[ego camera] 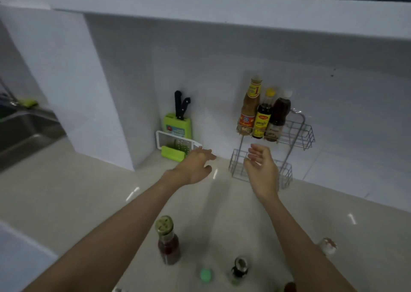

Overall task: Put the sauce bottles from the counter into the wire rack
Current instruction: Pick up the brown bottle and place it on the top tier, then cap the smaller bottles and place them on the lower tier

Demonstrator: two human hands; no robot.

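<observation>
Both hands are empty, left hand (195,164) and right hand (262,169) spread open before the rack (298,133). Three bottles (262,118) stand in its upper tier; several more, one red-filled (168,245), wait on the near worktop (89,191).

Two bare forearms rose from the lower corners of the frame, with no sleeve showing on either. The left hand (195,166) and right hand (262,169), at centre frame, wore no gloves, rings or watch
</observation>
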